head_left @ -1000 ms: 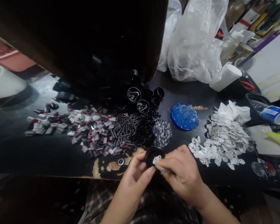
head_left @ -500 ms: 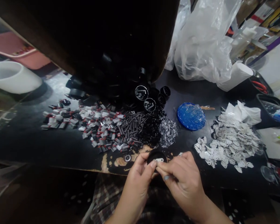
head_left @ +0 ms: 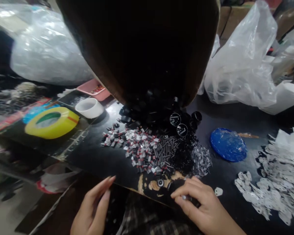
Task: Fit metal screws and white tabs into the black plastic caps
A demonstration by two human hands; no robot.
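My left hand [head_left: 94,207] is off the table's front edge at the lower left, its fingers stretched out and the thumb apart, with nothing seen in it. Over the front edge, my right hand [head_left: 202,204] is closed, thumb and forefinger nearly meeting. Whether a small piece is between those fingertips is hidden. Just right of it lies a single metal plate [head_left: 218,191]. Beyond the hand are heaps of springs [head_left: 167,148], small black parts [head_left: 183,160] and small grey pieces [head_left: 201,160]. A small ring-shaped part [head_left: 160,183] sits on the worn patch.
A large dark container [head_left: 142,49] overhangs round black cases [head_left: 182,130]. Grey-and-red cylinders [head_left: 142,147] are heaped before it. Rightward are a blue lid [head_left: 227,145] and a pile of metal plates [head_left: 279,182]. Yellow tape [head_left: 52,123] and a white roll [head_left: 89,108] stand left.
The view has swung left. My hands have parted, the left moving away to the left. The round black case with a metal plate, held between them before, is no longer seen in them.
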